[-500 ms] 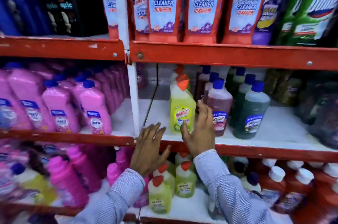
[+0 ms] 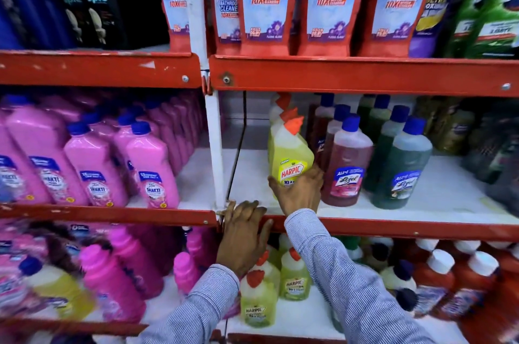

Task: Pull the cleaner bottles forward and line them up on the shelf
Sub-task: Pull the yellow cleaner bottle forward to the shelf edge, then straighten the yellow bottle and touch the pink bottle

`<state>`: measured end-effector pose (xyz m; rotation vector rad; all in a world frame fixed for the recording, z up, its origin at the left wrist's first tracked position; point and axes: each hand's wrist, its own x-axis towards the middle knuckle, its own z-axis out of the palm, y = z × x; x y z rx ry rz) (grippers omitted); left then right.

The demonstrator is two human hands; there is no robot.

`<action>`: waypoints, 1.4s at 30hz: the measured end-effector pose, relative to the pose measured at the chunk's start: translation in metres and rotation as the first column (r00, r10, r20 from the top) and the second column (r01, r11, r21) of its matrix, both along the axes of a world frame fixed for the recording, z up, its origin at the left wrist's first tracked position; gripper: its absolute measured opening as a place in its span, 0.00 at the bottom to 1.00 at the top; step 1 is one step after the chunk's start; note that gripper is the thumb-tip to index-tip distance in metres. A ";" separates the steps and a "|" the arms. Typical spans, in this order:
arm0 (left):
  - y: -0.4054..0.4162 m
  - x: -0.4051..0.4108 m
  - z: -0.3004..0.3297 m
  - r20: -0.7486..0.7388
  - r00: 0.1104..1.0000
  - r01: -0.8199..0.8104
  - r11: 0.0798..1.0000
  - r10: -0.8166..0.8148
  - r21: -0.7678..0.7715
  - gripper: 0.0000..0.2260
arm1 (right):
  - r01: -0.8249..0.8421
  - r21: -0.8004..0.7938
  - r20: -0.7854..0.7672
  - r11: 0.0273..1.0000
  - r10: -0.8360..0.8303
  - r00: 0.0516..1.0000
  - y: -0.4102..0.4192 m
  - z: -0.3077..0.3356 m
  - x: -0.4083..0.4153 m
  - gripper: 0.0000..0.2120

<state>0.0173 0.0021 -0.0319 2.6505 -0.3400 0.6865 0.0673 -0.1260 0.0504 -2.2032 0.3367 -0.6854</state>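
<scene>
A yellow-green Harpic bottle (image 2: 290, 155) with an orange cap stands tilted on the white middle shelf (image 2: 252, 175), with two more like it in a row behind. My right hand (image 2: 299, 192) grips its lower part from the front. My left hand (image 2: 243, 234) lies flat over the red shelf edge (image 2: 393, 227), fingers apart, holding nothing. To the right stand a row of red Lizol bottles (image 2: 346, 163) and a row of green Lizol bottles (image 2: 401, 166), all with blue caps.
Pink Shakti bottles (image 2: 151, 166) fill the left bay behind a white upright post (image 2: 214, 147). Harpic bathroom cleaner pouches (image 2: 266, 0) hang over the shelf above. Below are more Harpic bottles (image 2: 257, 301) and red bottles with white caps (image 2: 432, 282).
My right hand has closed around the front yellow-green Harpic bottle, which now leans. My left hand has dropped from the shelf surface onto the red edge.
</scene>
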 end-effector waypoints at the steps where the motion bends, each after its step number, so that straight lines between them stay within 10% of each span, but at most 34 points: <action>1: 0.000 0.000 0.000 0.001 1.000 0.002 1.000 -0.002 -0.008 0.17 | -0.003 0.001 0.013 1.000 0.003 1.000 0.000 -0.001 0.001 0.44; 20: -0.021 -0.006 0.009 -0.029 0.989 -0.143 0.989 0.144 0.026 0.22 | -0.099 -0.055 0.031 0.994 0.101 0.994 -0.012 -0.012 -0.041 0.46; 26: -0.040 -0.002 0.009 -0.024 0.983 -0.179 0.982 0.180 0.055 0.29 | -0.030 0.102 0.353 0.994 -0.008 0.936 -0.066 -0.026 -0.054 0.35; 32: -0.042 -0.001 0.008 -0.024 0.978 -0.204 0.975 0.207 0.090 0.35 | 0.107 0.077 0.033 0.991 -0.110 0.993 -0.106 -0.016 -0.009 0.52; 42: -0.042 -0.002 0.010 -0.054 0.976 -0.208 0.976 0.212 0.062 0.33 | 0.072 0.027 0.026 0.997 -0.072 0.997 -0.116 -0.023 -0.023 0.41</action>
